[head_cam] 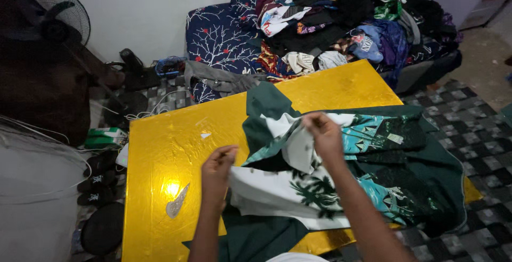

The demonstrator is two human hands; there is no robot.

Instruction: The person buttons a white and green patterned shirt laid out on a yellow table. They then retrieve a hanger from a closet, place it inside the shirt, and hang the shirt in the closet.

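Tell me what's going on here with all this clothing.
A person's left hand and right hand both pinch folds of a dark green and white palm-print garment spread over a shiny yellow board. Behind it, a heap of mixed clothes sits on a navy branch-patterned bed.

A home bedroom: a bed with a navy branch-patterned sheet (218,33) carries a heap of mixed clothes (341,14), a black standing fan (56,17) stands by the white wall, and grey checkered floor tiles (469,129) surround a shiny yellow bench (160,160).
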